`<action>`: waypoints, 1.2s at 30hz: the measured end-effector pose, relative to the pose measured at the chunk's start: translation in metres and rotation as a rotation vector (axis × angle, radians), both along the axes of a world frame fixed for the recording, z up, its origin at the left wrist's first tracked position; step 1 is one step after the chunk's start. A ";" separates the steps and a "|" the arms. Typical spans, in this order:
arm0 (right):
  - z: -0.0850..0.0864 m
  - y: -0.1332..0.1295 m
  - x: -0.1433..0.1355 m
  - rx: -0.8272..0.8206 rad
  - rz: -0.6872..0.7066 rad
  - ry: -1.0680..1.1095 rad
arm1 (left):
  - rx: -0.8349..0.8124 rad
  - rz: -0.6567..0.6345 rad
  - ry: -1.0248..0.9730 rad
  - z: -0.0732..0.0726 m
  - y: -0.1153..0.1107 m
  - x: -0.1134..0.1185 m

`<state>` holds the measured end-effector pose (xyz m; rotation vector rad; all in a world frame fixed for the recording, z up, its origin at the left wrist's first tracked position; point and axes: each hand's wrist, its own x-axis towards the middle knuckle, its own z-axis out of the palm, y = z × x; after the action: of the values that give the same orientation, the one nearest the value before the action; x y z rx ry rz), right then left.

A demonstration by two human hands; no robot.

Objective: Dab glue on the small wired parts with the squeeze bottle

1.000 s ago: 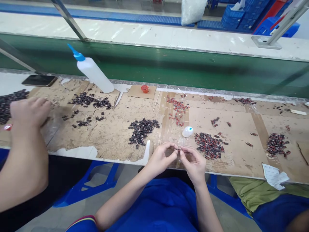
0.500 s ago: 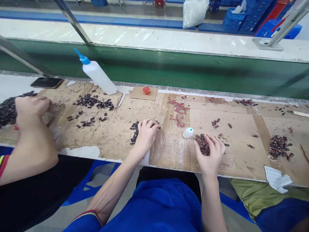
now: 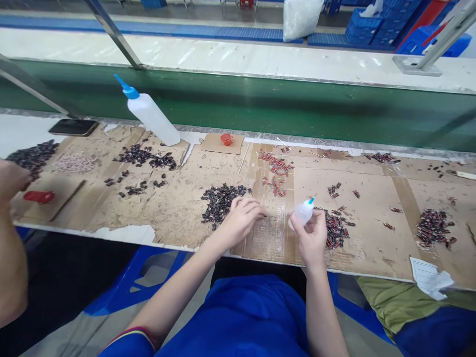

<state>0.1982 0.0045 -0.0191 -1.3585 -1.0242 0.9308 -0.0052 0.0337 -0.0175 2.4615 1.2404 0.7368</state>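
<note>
Plastic, light and likely squeezable, the small dropper bottle (image 3: pixel 303 212) sits gripped around its body by the right hand (image 3: pixel 311 237), while the left hand (image 3: pixel 240 221) fingers pinch a tiny dark part.

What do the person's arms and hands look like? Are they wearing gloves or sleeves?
No gloves: the left hand and the right hand are both bare, and so are the forearms. No rings or watch can be seen. Near the left elbow, a blue sleeve ends in a cuff with red and yellow stripes. No sleeve shows on the right arm.
</note>
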 end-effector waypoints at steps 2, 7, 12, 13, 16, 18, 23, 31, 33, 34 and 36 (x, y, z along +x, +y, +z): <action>-0.004 -0.007 0.005 0.003 -0.041 0.095 | -0.034 -0.017 -0.034 -0.005 -0.013 0.010; -0.012 -0.016 0.014 0.014 -0.082 0.238 | -0.120 0.085 -0.172 -0.022 -0.027 0.018; -0.014 -0.017 0.005 -0.040 -0.226 0.273 | -0.148 0.143 -0.265 -0.024 -0.029 0.017; -0.013 -0.017 0.003 -0.054 -0.230 0.247 | -0.148 0.155 -0.279 -0.023 -0.029 0.017; -0.011 -0.018 -0.002 -0.092 -0.219 0.136 | -0.160 0.183 -0.312 -0.021 -0.030 0.018; -0.008 -0.019 -0.005 -0.101 -0.231 0.054 | -0.187 0.194 -0.325 -0.020 -0.030 0.018; -0.001 -0.018 -0.007 -0.112 -0.214 -0.072 | -0.230 0.217 -0.329 -0.021 -0.030 0.018; -0.001 -0.017 -0.009 -0.122 -0.186 -0.175 | -0.205 0.225 -0.324 -0.021 -0.030 0.018; -0.002 -0.018 -0.009 -0.129 -0.183 -0.193 | -0.207 0.223 -0.327 -0.021 -0.030 0.018; -0.003 -0.018 -0.009 -0.132 -0.181 -0.200 | -0.208 0.222 -0.329 -0.021 -0.030 0.018; -0.004 -0.018 -0.009 -0.134 -0.178 -0.207 | -0.209 0.218 -0.332 -0.021 -0.030 0.018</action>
<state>0.1895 -0.0135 -0.0227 -1.6564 -0.9902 0.7475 0.0131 0.0036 -0.0384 1.9622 1.3858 0.9714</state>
